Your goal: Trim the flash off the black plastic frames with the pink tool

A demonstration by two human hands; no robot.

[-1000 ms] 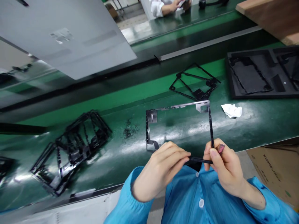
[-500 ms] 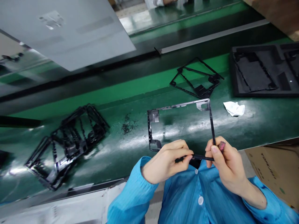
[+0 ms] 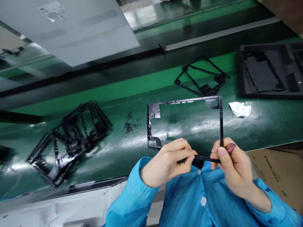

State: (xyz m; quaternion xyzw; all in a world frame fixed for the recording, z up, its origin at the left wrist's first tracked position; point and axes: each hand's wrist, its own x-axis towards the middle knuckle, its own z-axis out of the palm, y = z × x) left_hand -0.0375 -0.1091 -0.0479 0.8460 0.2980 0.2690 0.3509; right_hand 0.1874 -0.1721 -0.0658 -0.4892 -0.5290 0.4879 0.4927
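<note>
Between my hands is a thin black rectangular frame (image 3: 221,123), held up over the green bench near my chest. My left hand (image 3: 171,160) pinches its near edge around the middle. The near right corner sits between the thumb and fingers of my right hand (image 3: 233,165). A pinkish-red patch or small piece (image 3: 231,148) shows at a finger of that hand; I cannot tell what it is. Grey plates or brackets fill some of the frame's corners. The part of the near edge under my left fingers is hidden.
Several similar black frames lie piled (image 3: 71,138) at the left, and more (image 3: 203,78) lie beyond my hands. At the right are a dark foam tray (image 3: 260,94) holding frames and a crumpled white tissue (image 3: 240,109). Black scraps (image 3: 130,123) dot the green bench (image 3: 123,151). A cardboard box (image 3: 274,176) stands below.
The held frame has tilted to face the camera more, so its opening looks larger. Both hands keep their grip, with the right hand slightly farther right.
</note>
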